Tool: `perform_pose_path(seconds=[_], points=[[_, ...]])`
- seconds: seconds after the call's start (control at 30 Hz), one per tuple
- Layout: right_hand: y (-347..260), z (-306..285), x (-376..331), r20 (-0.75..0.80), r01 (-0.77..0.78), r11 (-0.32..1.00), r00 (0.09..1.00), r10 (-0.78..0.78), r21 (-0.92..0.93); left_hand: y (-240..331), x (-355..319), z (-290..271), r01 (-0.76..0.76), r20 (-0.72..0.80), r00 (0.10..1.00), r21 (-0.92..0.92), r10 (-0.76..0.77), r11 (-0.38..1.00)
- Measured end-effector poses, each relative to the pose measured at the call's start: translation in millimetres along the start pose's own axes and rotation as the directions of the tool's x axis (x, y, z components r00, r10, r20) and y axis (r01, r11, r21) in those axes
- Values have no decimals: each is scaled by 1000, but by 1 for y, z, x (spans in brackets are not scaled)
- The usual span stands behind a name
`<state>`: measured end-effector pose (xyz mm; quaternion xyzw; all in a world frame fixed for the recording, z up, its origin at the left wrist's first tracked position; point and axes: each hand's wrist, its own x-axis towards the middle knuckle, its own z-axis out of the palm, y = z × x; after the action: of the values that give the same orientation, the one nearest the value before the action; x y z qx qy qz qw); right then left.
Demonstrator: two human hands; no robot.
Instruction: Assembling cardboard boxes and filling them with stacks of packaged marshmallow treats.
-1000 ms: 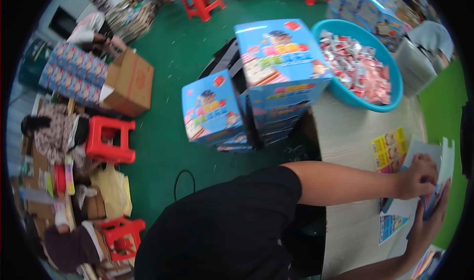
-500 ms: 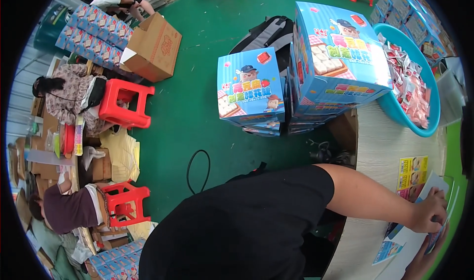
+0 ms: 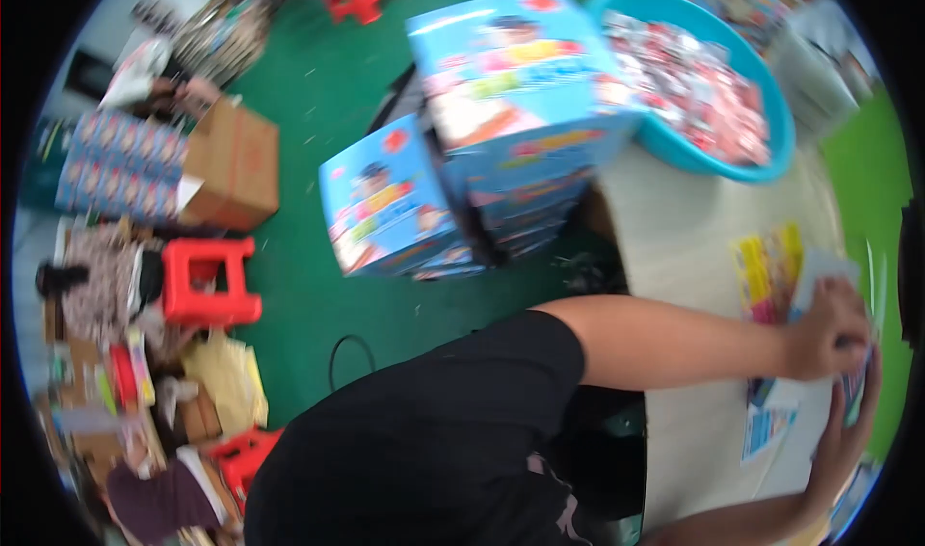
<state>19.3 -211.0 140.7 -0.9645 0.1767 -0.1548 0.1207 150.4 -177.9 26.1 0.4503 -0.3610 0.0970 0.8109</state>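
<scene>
Stacked blue boxes (image 3: 525, 74) crowd the edge of a worktop (image 3: 689, 218); a turquoise basin (image 3: 665, 143) of wrapped sachets (image 3: 699, 88) and a yellow printed card (image 3: 777, 257) sit on it. Over its side opposite the boxes, left hand (image 3: 829, 329) and right hand (image 3: 848, 426) meet around a small printed piece (image 3: 854, 397), grip blurred.

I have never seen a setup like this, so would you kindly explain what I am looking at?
There is no machine here: a person works with bare hands. The view comes from a wide fisheye camera on that person's head, looking down, so straight edges bend near the rim.

At the right is a pale table bearing a yellow printed sheet; a turquoise tub of small wrapped packets is at its upper end. The right hand holds a small printed piece, blurred. The left hand is close against it; its grip is unclear.
</scene>
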Motion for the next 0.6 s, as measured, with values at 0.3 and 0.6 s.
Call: perform_pose_path(seconds=[0.3, 0.6], points=[[-39, 2, -1, -145, 0, 992, 989, -18, -126, 35, 15, -38, -20, 193, 981, 51, 10, 999], [-29, 13, 4, -80, -50, 999, 995, 52, 21, 20, 9, -30, -15, 80, 997, 11, 14, 1000]])
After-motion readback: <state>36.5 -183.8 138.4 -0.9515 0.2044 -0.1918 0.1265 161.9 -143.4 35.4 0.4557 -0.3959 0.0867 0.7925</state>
